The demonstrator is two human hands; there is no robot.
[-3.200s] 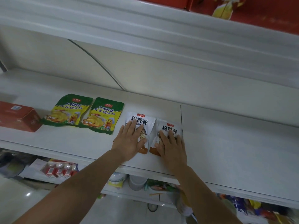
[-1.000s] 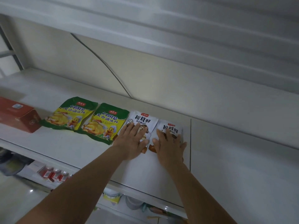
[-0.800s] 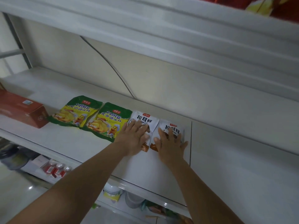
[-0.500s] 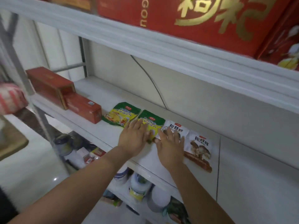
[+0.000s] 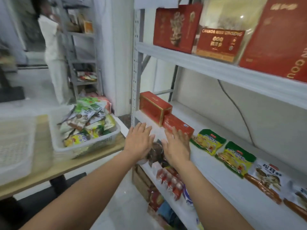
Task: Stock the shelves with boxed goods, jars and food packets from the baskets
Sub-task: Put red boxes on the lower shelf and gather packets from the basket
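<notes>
My left hand (image 5: 138, 141) and my right hand (image 5: 177, 144) hang flat with straight fingers in front of the middle shelf (image 5: 214, 165), holding nothing. On that shelf lie two green-yellow packets (image 5: 208, 141) (image 5: 236, 157), then two white mushroom packets (image 5: 265, 176) (image 5: 299, 196) to their right. Two red boxes (image 5: 154, 107) (image 5: 178, 126) stand at the shelf's left end, just beyond my fingertips. A white basket (image 5: 86, 146) heaped with food packets (image 5: 88, 118) sits on a wooden table to my left.
A second white basket (image 5: 15, 143) stands on the wooden table (image 5: 69, 165) at far left. Large red gift boxes (image 5: 176, 27) fill the upper shelf. Jars and small red packs (image 5: 169, 178) crowd the lower shelf. A person in white (image 5: 53, 52) stands by a far rack.
Both hands have lifted off the white mushroom packets and swung left, past the green packets to the red boxes. My view has turned left, bringing the table and baskets into sight.
</notes>
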